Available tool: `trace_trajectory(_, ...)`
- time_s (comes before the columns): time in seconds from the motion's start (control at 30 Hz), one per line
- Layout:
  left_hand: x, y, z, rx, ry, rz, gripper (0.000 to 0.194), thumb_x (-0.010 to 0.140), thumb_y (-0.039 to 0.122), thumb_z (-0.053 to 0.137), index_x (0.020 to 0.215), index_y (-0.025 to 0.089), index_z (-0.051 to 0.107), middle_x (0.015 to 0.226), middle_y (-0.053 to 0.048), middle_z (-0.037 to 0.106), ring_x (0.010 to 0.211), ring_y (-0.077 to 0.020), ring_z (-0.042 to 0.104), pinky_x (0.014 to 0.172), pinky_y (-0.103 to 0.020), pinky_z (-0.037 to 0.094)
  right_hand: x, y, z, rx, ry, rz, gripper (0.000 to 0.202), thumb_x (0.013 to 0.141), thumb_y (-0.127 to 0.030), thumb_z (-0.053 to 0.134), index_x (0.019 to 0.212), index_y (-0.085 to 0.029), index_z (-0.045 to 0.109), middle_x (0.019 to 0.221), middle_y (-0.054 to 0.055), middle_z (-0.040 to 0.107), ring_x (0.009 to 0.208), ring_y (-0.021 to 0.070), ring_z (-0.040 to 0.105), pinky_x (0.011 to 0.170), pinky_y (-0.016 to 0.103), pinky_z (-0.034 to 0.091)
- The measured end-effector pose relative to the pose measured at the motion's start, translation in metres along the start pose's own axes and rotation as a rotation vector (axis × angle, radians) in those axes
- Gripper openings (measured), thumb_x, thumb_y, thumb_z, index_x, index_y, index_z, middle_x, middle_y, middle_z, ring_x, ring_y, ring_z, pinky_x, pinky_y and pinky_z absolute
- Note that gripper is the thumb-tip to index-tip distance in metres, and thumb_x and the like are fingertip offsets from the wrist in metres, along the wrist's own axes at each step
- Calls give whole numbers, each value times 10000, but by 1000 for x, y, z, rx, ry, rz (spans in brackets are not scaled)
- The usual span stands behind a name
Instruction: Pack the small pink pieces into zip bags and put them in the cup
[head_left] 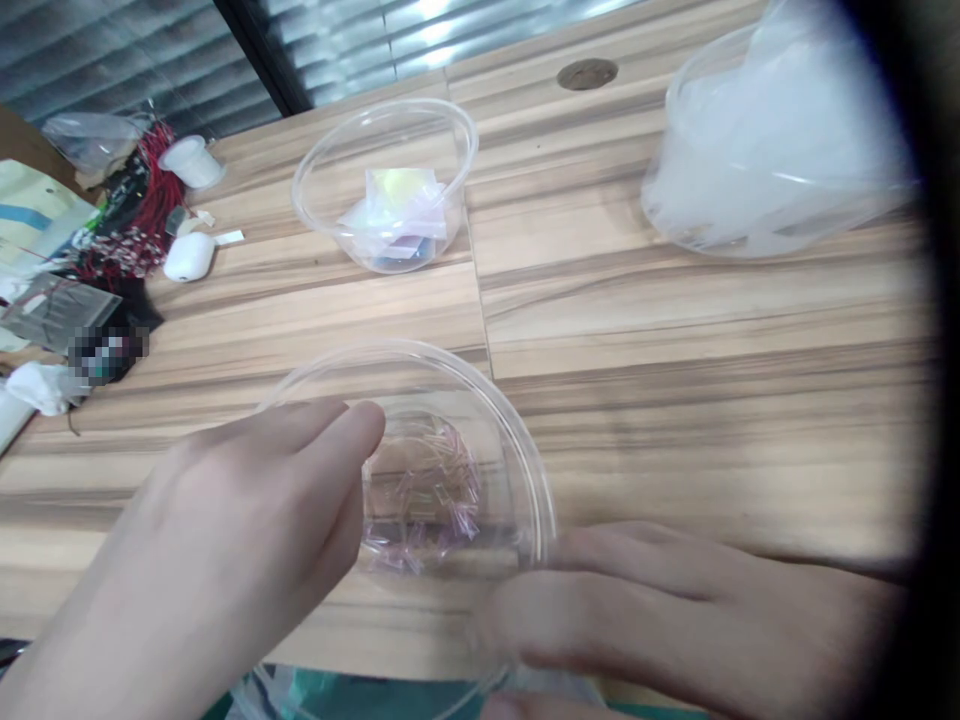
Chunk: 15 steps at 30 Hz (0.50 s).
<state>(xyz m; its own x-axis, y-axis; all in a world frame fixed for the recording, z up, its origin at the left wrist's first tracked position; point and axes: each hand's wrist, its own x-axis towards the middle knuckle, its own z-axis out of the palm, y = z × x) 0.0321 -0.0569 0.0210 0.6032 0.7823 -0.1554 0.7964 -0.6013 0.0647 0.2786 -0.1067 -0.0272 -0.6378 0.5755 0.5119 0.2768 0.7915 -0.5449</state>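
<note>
Clear plastic bowl [535,480] with pinkish translucent pieces [465,520], set near the front of the wood-grain desk [675,430].
Pieces are scattered in a rough ring across the bowl's base. Its left side is overlapped by the left hand [262,500], fingers curled, tips hidden; whether anything is gripped cannot be told. At the right rim the right hand [660,610] is seen blurred, thumb and fingers parted; its contact cannot be judged. Beyond, small packets [405,205] are held in a second bowl [470,150]; white material [787,140] is contained in a third, far right. Red wires [161,165] and a white spool [193,163] are placed far left.
</note>
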Motion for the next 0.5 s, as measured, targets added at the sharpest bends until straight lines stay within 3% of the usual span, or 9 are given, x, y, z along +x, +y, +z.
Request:
trace_trajectory(0.1,4,0,2,188,-52,15,296,842,92,399,1044,254,545,930,-36,669,565,-167,529,488,-313,269,-4,-1,2,-44,-29,8,171,861,-302,741,1015,-242,698,1228,-55,704,1019,98,701,974,161,570)
trace_trajectory(0.2,10,3,0,197,-155,38,279,898,112,386,1062,234,576,1044,-70,664,785,-220,628,531,-310,386,-5,-1,3,-20,-51,28,192,866,-285,736,1047,-242,690,1243,-46,698,1050,109,697,991,162,559)
trace_trajectory(0.33,13,4,-3,165,-164,67,255,948,147,383,1068,209,599,1122,-88,642,939,-247,637,652,-334,492,-4,0,3,29,-69,42,197,878,-293,720,1068,-253,688,1247,-51,696,994,97,713,918,114,571)
trace_trajectory(0.5,15,-1,1,109,-160,130,276,966,158,390,1129,213,607,1208,-88,619,1012,-265,644,670,-340,516,-6,-1,7,-84,42,-30,116,886,-251,702,1002,-244,709,1243,-40,697,1031,118,700,943,159,580)
